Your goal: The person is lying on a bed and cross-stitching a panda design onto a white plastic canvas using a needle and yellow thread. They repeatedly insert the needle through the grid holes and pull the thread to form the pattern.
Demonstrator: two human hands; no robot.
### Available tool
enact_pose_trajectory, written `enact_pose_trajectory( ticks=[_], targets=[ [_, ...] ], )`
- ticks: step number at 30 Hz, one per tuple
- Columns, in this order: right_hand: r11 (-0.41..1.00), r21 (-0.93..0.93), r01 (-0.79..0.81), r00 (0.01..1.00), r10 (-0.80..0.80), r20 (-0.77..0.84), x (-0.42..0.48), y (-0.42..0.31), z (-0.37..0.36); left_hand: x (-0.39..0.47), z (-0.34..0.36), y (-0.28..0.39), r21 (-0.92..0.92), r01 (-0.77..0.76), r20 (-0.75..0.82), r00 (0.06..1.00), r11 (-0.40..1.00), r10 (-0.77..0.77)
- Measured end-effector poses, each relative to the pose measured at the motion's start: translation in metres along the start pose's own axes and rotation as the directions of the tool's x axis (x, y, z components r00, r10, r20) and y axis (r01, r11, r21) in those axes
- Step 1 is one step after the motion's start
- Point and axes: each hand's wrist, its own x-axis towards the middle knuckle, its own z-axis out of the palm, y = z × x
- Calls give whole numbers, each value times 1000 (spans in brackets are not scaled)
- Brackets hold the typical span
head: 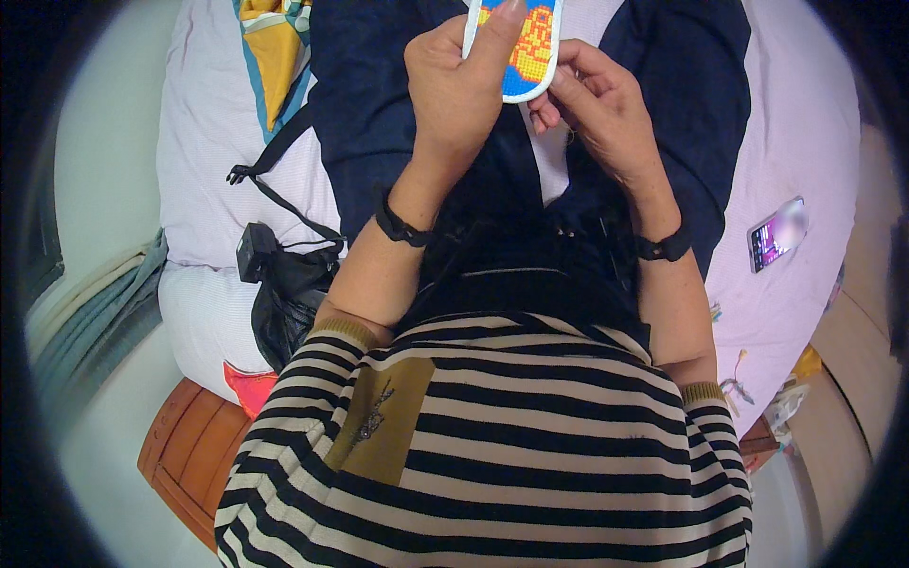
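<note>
A cross-stitched insole [532,53], blue with a yellow and orange pattern and a white edge, is at the top of the view, its far end cut off by the frame. My left hand [461,85] is closed on its left side, with the thumb lying over the stitched face. My right hand [600,99] is at the lower right edge, thumb and forefinger pinched together against the white border, the other fingers curled below. Whether a needle sits between these fingertips cannot be told. A thin thread seems to hang by the right fingers.
I sit on a bed with a pale pink sheet [206,170]. On the left lie a black mesh bag [284,312], a strap with a buckle [284,138] and a yellow and teal cloth [277,64]. A lit smartphone [770,241] and loose thread bits [738,387] are on the right.
</note>
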Motion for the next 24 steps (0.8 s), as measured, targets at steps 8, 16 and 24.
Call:
enact_pose_trajectory(
  ticks=[8, 16, 24],
  targets=[
    [1000, 14, 23, 1000, -23, 18, 1, 3, 0, -3, 0, 1, 36, -55, 12, 998, 998, 55],
    [999, 9, 43, 999, -43, 33, 0, 2, -1, -4, 2, 1, 5, -27, 26, 999, 1000, 27],
    [999, 29, 38, 999, -38, 19, -2, -3, 1, 0, -3, -11, 25, -81, 17, 997, 996, 81]
  ],
)
